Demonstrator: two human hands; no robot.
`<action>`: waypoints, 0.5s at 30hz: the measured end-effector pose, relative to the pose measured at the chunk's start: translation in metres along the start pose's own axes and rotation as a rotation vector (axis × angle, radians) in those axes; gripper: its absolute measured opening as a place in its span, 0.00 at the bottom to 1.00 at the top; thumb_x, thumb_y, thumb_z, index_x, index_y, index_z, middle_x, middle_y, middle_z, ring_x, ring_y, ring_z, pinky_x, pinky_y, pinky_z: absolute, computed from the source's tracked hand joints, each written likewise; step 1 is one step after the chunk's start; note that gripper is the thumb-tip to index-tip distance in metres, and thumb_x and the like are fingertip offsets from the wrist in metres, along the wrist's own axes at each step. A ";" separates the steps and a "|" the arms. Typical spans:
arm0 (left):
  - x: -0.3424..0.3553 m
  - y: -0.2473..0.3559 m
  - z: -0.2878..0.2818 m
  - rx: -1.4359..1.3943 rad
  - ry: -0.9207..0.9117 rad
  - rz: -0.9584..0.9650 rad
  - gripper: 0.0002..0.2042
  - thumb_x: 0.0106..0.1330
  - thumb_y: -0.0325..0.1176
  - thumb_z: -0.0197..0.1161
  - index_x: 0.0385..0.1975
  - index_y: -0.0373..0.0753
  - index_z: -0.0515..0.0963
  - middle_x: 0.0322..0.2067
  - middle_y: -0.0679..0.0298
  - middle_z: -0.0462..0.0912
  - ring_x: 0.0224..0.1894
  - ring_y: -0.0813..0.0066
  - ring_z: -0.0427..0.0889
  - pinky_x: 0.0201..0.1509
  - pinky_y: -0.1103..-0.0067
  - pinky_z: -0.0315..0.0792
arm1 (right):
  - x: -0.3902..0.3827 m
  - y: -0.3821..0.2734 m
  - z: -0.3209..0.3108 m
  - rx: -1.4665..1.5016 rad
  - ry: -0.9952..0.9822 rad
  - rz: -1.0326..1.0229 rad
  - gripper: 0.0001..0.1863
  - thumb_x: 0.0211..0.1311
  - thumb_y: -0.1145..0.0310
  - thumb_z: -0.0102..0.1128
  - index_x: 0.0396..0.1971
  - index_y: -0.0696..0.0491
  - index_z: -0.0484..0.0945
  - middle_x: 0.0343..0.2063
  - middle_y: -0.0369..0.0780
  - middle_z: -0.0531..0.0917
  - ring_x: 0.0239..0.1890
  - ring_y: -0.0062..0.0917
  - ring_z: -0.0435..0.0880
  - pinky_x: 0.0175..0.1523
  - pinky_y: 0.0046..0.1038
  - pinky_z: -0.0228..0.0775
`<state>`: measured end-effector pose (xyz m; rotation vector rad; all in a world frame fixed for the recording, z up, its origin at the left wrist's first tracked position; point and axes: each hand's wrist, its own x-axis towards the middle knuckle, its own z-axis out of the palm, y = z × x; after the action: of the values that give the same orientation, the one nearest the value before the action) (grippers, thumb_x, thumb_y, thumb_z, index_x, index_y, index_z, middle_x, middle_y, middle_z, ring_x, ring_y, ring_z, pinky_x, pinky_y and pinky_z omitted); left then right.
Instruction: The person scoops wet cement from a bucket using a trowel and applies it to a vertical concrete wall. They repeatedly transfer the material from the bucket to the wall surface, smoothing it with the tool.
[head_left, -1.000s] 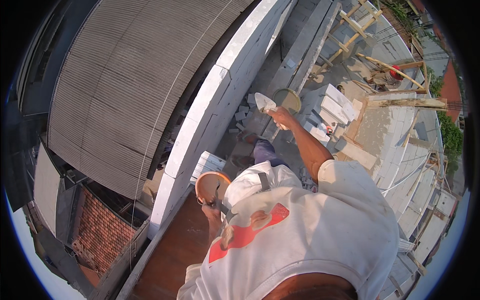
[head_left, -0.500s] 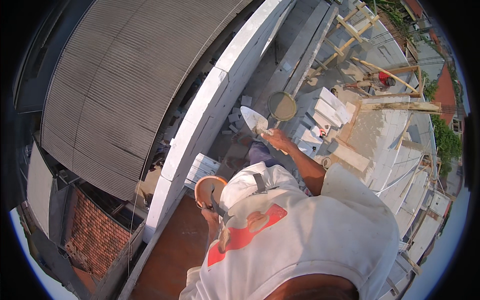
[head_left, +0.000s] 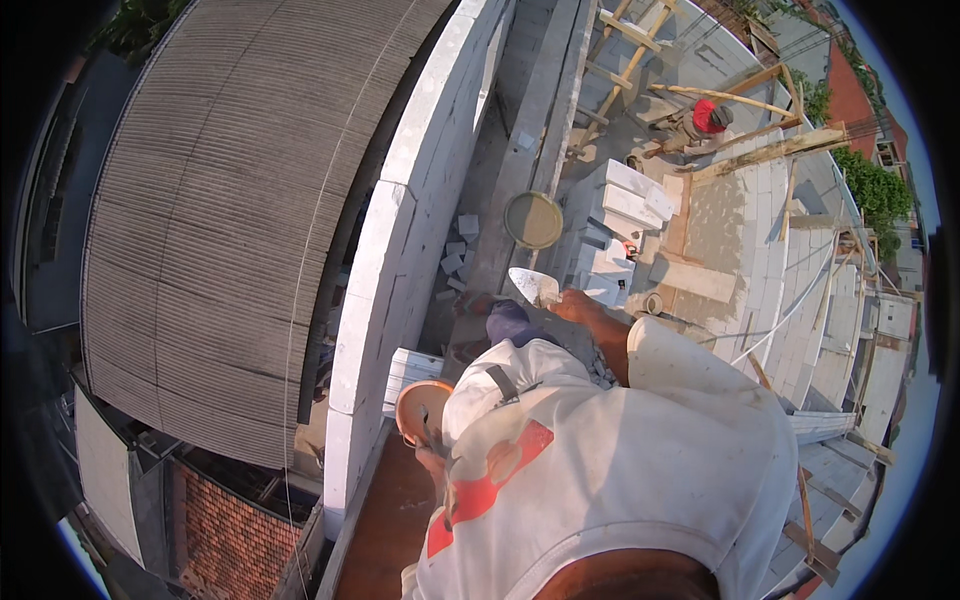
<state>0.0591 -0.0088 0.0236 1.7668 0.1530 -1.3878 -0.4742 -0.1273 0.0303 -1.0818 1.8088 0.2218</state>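
Observation:
My right hand (head_left: 578, 306) is closed around the handle of a pointed trowel (head_left: 534, 287). Its pale, mortar-smeared blade points left, over the floor beyond my legs. Low at my left side, my left hand (head_left: 431, 458) grips an orange round bucket (head_left: 408, 422) by its near side; some of its fingers are hidden. A grey patch shows inside the bucket, too unclear to name. Past the trowel, a round tub (head_left: 533, 221) filled with grey-brown mortar stands beside long planks (head_left: 545, 130). The trowel is apart from both the tub and the bucket.
A white block wall (head_left: 382, 245) runs along my left, with a corrugated roof (head_left: 240, 200) beyond it. White blocks (head_left: 630, 195) are stacked ahead right. Broken block pieces (head_left: 455, 255) lie by the wall. Farther off, a person in red (head_left: 708, 118) crouches near wooden props (head_left: 770, 145).
My view has turned, so the surroundings sit differently in the picture. My right hand has drawn the trowel nearer my body and away from the tub. The bucket stays in my left hand.

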 end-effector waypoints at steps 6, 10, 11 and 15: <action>0.004 0.005 -0.004 0.028 -0.012 0.009 0.13 0.81 0.43 0.54 0.39 0.41 0.76 0.21 0.68 0.70 0.24 0.75 0.71 0.40 0.64 0.80 | -0.016 0.009 0.008 0.110 -0.022 0.077 0.36 0.67 0.39 0.58 0.52 0.61 0.83 0.54 0.55 0.82 0.52 0.48 0.84 0.56 0.44 0.75; 0.006 0.006 0.004 0.040 -0.037 0.009 0.13 0.81 0.43 0.54 0.39 0.41 0.76 0.21 0.68 0.70 0.24 0.75 0.71 0.40 0.64 0.80 | -0.009 0.029 0.018 0.097 0.054 -0.037 0.37 0.66 0.39 0.61 0.51 0.63 0.82 0.54 0.54 0.82 0.46 0.45 0.86 0.50 0.43 0.77; 0.008 0.007 0.003 0.051 -0.035 0.014 0.13 0.80 0.43 0.54 0.39 0.41 0.76 0.21 0.68 0.70 0.24 0.75 0.71 0.40 0.64 0.80 | -0.013 0.021 0.015 0.163 0.050 -0.020 0.37 0.66 0.39 0.61 0.52 0.63 0.82 0.54 0.54 0.82 0.46 0.44 0.86 0.50 0.42 0.77; 0.009 0.004 0.002 0.063 -0.044 0.011 0.13 0.80 0.43 0.54 0.39 0.41 0.76 0.21 0.68 0.71 0.24 0.75 0.71 0.40 0.65 0.81 | -0.016 0.010 0.011 0.188 0.121 -0.008 0.40 0.64 0.38 0.63 0.55 0.64 0.79 0.51 0.52 0.83 0.45 0.40 0.86 0.49 0.40 0.78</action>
<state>0.0630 -0.0159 0.0183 1.7847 0.0764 -1.4360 -0.4728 -0.1058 0.0341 -0.9867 1.8906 -0.0194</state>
